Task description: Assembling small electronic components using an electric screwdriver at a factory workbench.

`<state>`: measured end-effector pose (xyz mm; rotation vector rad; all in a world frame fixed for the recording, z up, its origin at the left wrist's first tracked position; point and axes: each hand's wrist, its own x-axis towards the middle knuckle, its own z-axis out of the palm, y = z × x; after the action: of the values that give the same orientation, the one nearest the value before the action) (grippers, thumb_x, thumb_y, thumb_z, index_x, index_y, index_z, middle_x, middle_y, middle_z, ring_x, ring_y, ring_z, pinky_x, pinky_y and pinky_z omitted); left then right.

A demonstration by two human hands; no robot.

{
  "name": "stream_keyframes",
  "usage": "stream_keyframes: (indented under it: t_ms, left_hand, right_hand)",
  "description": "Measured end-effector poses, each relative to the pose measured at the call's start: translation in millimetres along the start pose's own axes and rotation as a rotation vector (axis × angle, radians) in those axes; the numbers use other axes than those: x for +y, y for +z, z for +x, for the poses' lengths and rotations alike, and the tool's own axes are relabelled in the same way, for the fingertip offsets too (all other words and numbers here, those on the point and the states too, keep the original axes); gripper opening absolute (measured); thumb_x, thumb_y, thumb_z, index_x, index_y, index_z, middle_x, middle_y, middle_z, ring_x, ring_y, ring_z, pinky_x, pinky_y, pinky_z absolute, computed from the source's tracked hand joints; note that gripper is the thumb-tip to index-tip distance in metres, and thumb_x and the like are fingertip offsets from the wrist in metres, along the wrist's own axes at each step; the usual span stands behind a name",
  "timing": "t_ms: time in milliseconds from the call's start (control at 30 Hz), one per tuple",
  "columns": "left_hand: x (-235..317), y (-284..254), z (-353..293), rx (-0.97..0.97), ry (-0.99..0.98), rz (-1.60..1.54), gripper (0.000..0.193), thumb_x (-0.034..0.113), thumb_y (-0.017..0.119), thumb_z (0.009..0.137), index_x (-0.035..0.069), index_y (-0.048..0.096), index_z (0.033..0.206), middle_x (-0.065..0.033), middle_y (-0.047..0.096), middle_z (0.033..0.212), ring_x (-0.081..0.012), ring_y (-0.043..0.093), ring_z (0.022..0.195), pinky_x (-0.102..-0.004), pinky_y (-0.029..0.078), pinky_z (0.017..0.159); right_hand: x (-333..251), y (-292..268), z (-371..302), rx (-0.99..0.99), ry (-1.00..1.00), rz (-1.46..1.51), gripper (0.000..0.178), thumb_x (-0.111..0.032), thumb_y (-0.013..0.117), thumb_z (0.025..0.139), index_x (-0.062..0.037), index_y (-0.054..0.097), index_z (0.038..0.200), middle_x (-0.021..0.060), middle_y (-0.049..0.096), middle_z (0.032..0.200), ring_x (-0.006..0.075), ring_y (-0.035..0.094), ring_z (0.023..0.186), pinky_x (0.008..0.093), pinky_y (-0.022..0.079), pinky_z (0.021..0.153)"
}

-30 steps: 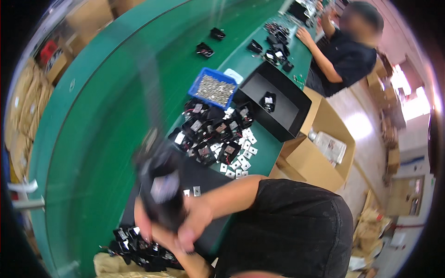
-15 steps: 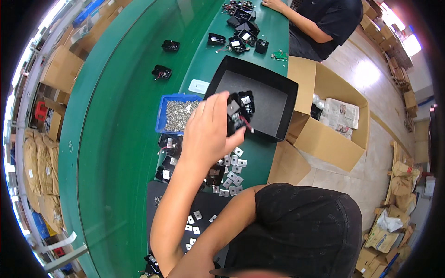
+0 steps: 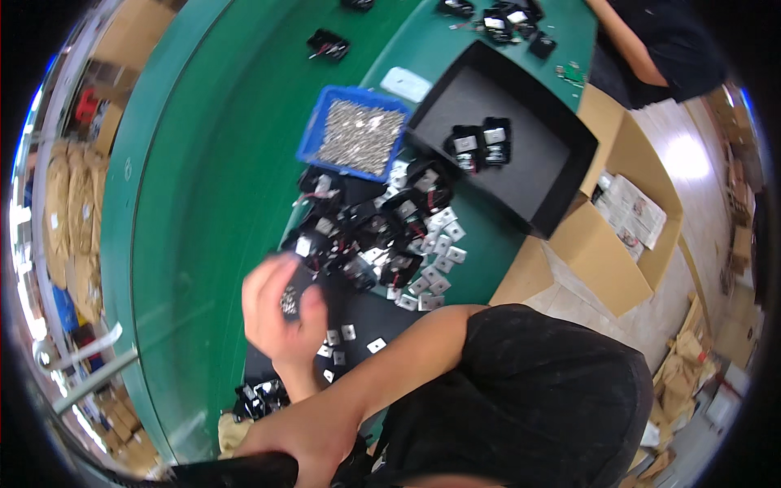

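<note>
My left hand, blurred by motion, hovers over the dark mat, with its fingers and thumb apart and nothing visible between them. A small pile of screws shows in the gap below it. Just beyond lies a cluster of black plastic casings with thin red wires. My right forearm crosses in from the right; the fingers of my right hand are hidden near the lower edge. Two black casings with metal plates stand side by side in the black tray.
A blue bin full of screws stands left of the tray. Loose square metal plates lie beside the casings. The green conveyor runs along the left. An open cardboard box and a co-worker's arm are at the right.
My left hand has let go of a black casing in the tray and drawn back toward me over the mat. The view has shifted, so the table appears larger and farther right.
</note>
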<state>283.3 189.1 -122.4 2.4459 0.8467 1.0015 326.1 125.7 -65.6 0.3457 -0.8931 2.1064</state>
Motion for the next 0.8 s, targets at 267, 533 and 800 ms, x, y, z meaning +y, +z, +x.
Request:
stream_keyframes:
  t_ms: [267,533,800]
  left_hand:
    - [-14.1,-25.3,-214.8,0.226,-0.583,0.301,0.038,0.009,0.064,0.084,-0.001,0.053,0.118,-0.0174,0.061,0.106,-0.0260,0.058,0.104,-0.0363,0.047,0.086]
    - [5.3,-28.2,-228.5,0.125,-0.581,0.382,0.020,0.005,0.070,0.075,0.006,0.068,0.095,-0.0091,0.062,0.112,-0.0311,0.059,0.104,-0.0417,0.047,0.088]
    - [3.6,-30.9,-238.5,0.226,-0.557,0.208,0.026,-0.006,0.068,0.069,0.003,0.068,0.093,-0.0086,0.062,0.099,-0.0287,0.060,0.092,-0.0382,0.051,0.077]
  right_hand:
    - [-0.4,-22.8,5.7,0.165,0.066,0.039,0.046,-0.019,0.080,0.071,-0.0022,0.058,0.108,0.0034,0.060,0.074,0.0105,0.059,0.058,0.0232,0.047,0.053]
    - [-5.1,-28.8,11.9,0.671,-0.083,-0.584,0.054,0.000,0.069,0.073,0.0066,0.046,0.121,0.0052,0.060,0.077,0.0117,0.059,0.068,0.0246,0.048,0.062]
    - [23.1,-66.4,-4.3,1.028,-0.426,-1.068,0.054,0.002,0.064,0.078,0.0038,0.045,0.128,0.0051,0.057,0.078,0.0139,0.056,0.070,0.0285,0.047,0.068]
